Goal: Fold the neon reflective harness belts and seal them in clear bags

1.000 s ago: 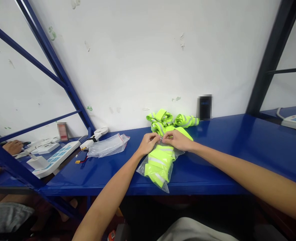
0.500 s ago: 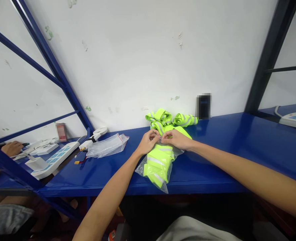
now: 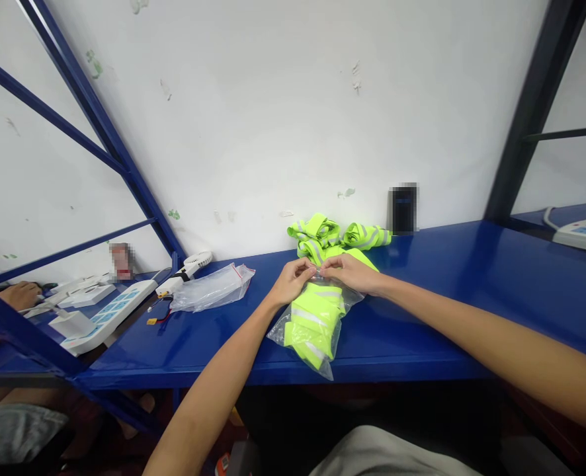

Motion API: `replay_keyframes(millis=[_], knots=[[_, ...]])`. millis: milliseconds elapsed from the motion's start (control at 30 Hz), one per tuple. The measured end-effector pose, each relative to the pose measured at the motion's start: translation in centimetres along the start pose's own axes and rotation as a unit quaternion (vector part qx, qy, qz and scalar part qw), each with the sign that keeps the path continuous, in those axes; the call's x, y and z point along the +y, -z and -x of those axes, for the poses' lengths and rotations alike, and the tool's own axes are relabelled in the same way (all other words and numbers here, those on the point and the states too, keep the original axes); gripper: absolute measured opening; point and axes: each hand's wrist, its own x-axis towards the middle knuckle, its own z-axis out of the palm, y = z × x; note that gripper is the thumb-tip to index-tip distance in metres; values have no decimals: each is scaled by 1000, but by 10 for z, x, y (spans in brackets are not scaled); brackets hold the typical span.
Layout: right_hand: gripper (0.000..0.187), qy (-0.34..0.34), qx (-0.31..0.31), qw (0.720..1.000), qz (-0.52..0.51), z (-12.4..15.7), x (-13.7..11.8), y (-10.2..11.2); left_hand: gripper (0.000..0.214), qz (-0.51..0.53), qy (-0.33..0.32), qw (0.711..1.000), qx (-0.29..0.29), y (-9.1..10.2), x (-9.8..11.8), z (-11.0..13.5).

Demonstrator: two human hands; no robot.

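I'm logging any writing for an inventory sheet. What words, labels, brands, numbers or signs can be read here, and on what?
No text can be read.
Dark object at the back: pixelated, unreadable.
Reddish object at left: pixelated, unreadable.
Left power strip: any markings too small.
Clear bag: no lettering discernible.

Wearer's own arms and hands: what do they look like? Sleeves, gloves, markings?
Left hand and right hand are bare, ungloved. Left forearm and right forearm are slim, with no sleeve, watch, band, cable or clear marking in view. Fingers too small to rule out rings. Pale grey clothing shows at the bottom edge.
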Motion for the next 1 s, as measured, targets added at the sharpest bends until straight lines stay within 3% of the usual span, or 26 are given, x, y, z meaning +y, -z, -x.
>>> replay_keyframes(millis=[267,633,767,1000], knots=[[27,93,20,991,99,1,-4,0,31,-19,11,1000,-11,0,2,3],[26,-38,-23,997,60,3,-8,0,12,-65,-4,998,22,2,3,2],[26,16,-44,996,81,2,-5,-1,11,-47,13,999,18,5,4,2],[28,68,-54,990,108,-1,1,-5,30,-83,56,993,-58,12,3,5]])
